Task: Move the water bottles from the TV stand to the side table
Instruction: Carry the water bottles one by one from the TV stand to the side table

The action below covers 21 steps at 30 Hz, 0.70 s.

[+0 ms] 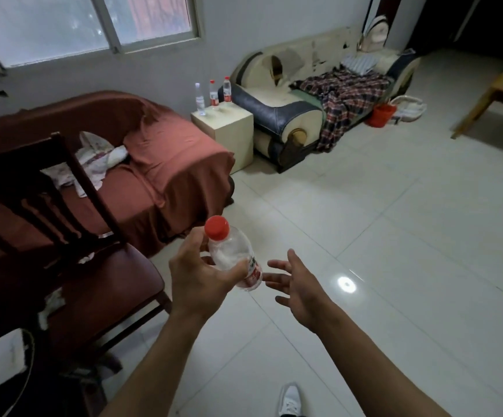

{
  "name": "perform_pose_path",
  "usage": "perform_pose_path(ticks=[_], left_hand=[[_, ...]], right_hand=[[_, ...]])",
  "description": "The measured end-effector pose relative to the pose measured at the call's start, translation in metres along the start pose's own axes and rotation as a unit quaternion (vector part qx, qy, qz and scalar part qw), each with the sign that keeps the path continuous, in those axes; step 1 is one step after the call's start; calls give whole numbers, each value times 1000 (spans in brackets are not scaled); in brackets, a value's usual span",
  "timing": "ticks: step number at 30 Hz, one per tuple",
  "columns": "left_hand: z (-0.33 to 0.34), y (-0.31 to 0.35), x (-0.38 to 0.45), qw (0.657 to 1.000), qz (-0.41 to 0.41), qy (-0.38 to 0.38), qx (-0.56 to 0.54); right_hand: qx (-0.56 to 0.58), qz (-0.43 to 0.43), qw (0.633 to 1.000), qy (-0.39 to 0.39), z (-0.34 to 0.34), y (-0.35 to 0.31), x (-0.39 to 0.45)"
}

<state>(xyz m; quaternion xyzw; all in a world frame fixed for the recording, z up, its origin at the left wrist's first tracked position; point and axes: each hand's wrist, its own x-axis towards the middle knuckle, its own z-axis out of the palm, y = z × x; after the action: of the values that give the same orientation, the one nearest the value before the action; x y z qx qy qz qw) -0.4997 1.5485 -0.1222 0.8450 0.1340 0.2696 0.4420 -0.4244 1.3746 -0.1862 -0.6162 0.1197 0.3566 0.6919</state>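
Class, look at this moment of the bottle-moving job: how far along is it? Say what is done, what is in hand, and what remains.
Done: three bottles already stand on the side table between the two sofas. In hand: the left hand grips a red-capped bottle, while the right hand is open beside it. Left: carrying this bottle across to the table. The TV stand is out of view, so any remaining bottles cannot be counted.

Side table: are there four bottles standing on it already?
No, the side table holds three upright bottles; a fourth bottle is in the left hand.
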Motion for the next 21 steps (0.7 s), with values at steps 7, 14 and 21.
perform_pose_path(ticks=[7, 14, 21], left_hand=[[75, 64, 54, 994, 80, -44, 53], [142, 102, 103, 989, 126, -54, 47], [204, 108, 143, 984, 144, -106, 23]], right_hand=[[51, -8, 999, -13, -63, -66, 31], [92, -37, 995, -15, -126, -121, 49], [115, -36, 993, 18, -174, -148, 70]])
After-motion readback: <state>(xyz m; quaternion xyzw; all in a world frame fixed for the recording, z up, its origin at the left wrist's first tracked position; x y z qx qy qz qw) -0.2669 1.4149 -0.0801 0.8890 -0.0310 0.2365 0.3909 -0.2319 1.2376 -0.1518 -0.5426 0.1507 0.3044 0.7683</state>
